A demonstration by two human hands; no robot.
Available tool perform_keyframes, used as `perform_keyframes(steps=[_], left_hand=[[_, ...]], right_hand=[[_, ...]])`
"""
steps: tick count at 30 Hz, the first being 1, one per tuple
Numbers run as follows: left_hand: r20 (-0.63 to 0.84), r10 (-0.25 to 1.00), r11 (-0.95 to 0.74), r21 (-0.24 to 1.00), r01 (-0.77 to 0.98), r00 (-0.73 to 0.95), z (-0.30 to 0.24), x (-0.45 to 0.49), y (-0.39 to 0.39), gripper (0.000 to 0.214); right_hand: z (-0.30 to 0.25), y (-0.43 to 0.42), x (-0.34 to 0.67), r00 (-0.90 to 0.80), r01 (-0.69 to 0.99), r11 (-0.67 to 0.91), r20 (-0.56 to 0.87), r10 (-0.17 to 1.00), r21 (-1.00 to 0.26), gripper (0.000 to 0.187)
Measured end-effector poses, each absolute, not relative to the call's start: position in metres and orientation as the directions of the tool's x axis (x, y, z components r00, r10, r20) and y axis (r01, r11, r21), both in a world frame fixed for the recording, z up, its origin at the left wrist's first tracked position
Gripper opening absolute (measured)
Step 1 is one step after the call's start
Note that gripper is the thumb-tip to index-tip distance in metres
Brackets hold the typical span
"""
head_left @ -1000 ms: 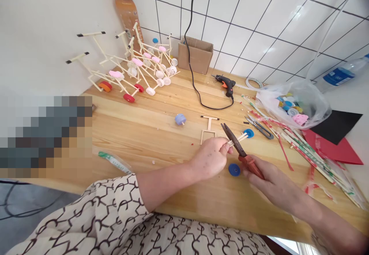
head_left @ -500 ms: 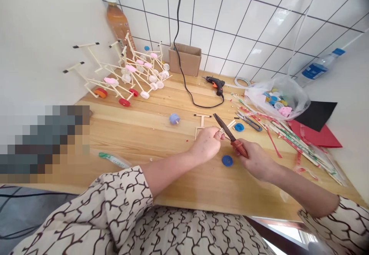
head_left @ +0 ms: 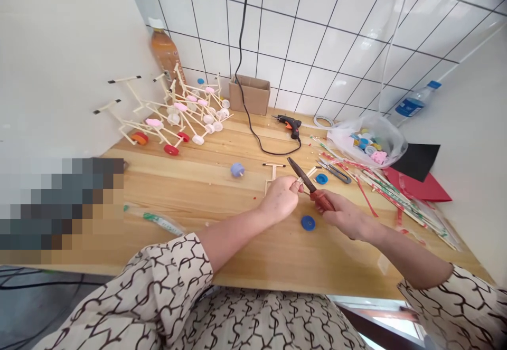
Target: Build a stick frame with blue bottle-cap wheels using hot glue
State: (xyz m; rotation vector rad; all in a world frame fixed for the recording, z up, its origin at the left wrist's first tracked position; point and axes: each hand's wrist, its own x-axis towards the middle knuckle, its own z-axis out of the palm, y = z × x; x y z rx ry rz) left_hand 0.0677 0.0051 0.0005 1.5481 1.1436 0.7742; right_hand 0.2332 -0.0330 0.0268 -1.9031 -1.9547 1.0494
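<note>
- Since a second ago: view pulled back and higher, more tile wall in frame, patterned right sleeve now in at lower right; hands nearer each other, pliers still crossing the sticks.
- Left hand (head_left: pixel 280 199): closed in a firm pinch, fingers curled around a few pale stick pieces (head_left: pixel 312 171), their near ends buried in the grip.
- Right hand (head_left: pixel 343 215): fingers wrapped around red-handled pliers (head_left: pixel 321 199), dark nose angled up and left across the sticks; whether the nose bites on them, too small to tell.
- Both hands raised off the wooden tabletop (head_left: pixel 206 181), above its middle.
- Just beneath and ahead of the hands: a T-shaped stick frame (head_left: pixel 271 173) beyond the left hand, a blue bottle cap (head_left: pixel 308 223) below the gap between the hands, a second blue cap (head_left: pixel 321 179) just past the sticks.
- Farther right: scissors (head_left: pixel 335 173), a spread of striped sticks and red strips (head_left: pixel 396 202) — crowded, little free surface.
- Farther back: a black glue gun (head_left: pixel 289 124) with its cord, a plastic bag of caps (head_left: pixel 366 141).
- Open room: bare wood to the left, past a lavender cap on a stick (head_left: pixel 237 169), up to a heap of stick-frame models on cap wheels (head_left: pixel 174 112) against the wall; near table edge close below the forearms.
</note>
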Motion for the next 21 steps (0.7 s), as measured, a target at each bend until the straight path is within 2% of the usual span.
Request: perform_keyframes(steps=[2,5,10,21], left_hand=[[-0.067,0.933,-0.037,0.959,0.282,0.352,0.0,0.066,0.006,0.026],[-0.069,0.929,-0.038,0.96,0.278,0.365,0.0,0.065,0.006,0.025],[-0.069,0.925,-0.034,0.964,0.264,0.373,0.001,0.064,0.005,0.026],[-0.107,0.934,0.028,0.973,0.231,0.341,-0.012,0.067,0.01,0.023]], right_hand=[[0.028,-0.033,0.233,-0.158,0.752,-0.105,-0.333,0.93,-0.65,0.036],[0.031,-0.033,0.23,-0.159,0.742,-0.125,-0.353,0.922,-0.659,0.032],[0.032,-0.032,0.226,-0.128,0.784,-0.106,-0.326,0.937,-0.612,0.022],[0.019,-0.026,0.225,-0.105,0.839,-0.062,-0.273,0.956,-0.54,0.021]])
